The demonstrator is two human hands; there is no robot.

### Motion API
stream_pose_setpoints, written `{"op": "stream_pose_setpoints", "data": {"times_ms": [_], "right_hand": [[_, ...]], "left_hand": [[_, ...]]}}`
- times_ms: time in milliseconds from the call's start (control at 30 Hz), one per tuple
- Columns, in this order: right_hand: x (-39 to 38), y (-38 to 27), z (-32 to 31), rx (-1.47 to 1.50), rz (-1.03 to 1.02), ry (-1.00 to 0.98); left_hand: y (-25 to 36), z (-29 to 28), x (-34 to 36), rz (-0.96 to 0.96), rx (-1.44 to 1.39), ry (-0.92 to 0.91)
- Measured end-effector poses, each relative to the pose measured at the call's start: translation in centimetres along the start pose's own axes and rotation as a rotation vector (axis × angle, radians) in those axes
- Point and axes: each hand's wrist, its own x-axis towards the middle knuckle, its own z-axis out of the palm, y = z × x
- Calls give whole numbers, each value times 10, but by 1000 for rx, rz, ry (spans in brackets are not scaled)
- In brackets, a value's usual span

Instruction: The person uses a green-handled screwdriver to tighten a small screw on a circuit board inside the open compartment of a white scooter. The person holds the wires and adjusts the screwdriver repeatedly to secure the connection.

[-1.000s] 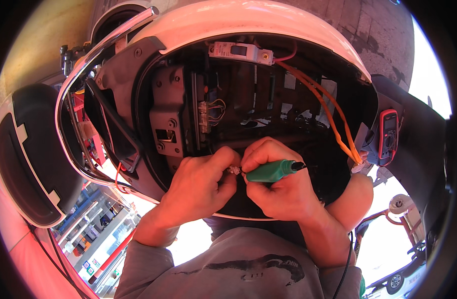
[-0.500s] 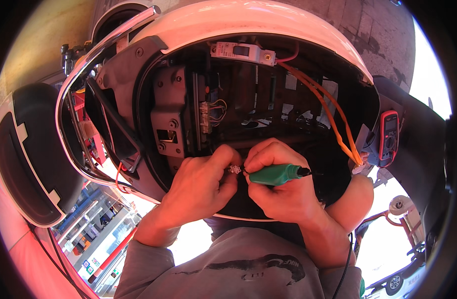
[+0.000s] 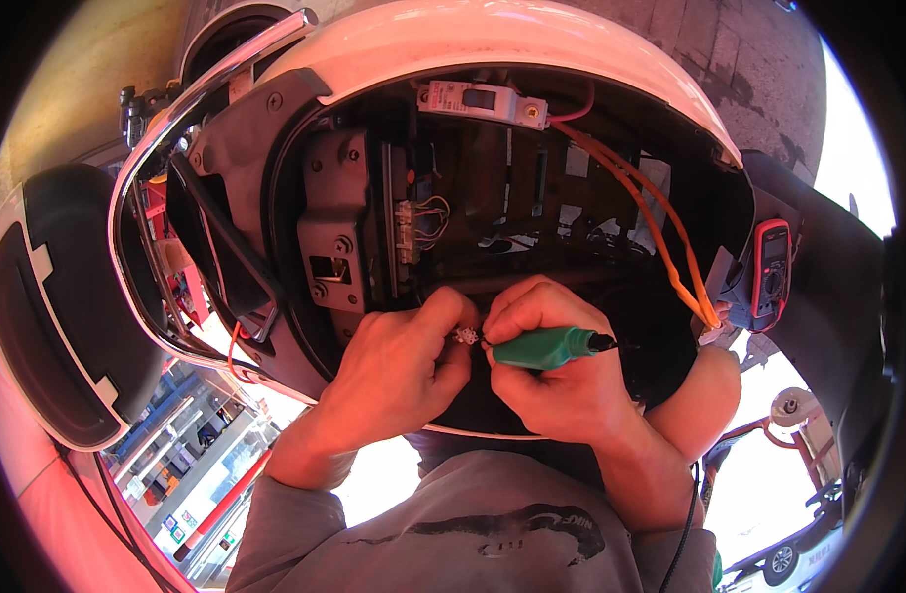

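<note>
My left hand (image 3: 394, 368) is closed, thumb and fingers pinching a small whitish wire connector (image 3: 465, 336). Facing it, my right hand (image 3: 562, 371) grips a green bottle-shaped tool (image 3: 537, 348) with a black end (image 3: 601, 342) pointing right. The tool's other end meets the connector or stops just short of it; my fingers hide which. Both hands are over the near side of the open compartment of a white-bodied scooter (image 3: 532, 28).
A white circuit breaker (image 3: 483, 103) sits at the compartment's far rim, with orange cables (image 3: 651, 212) running right. A red-edged multimeter (image 3: 772, 272) lies at the right. Thin wires lead from a small connector block (image 3: 407, 232) left of centre. A black padded seat part (image 3: 78, 306) stands far left.
</note>
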Motion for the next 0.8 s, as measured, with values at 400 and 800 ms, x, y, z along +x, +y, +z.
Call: {"op": "stream_pose_setpoints", "data": {"times_ms": [400,800], "right_hand": [[0,1,-1,-21,-11,-23],[1,0,0,-34,-28,-21]], "left_hand": [[0,0,1,16,-12,1],[-1,-1,0,24,-8,-1]]}}
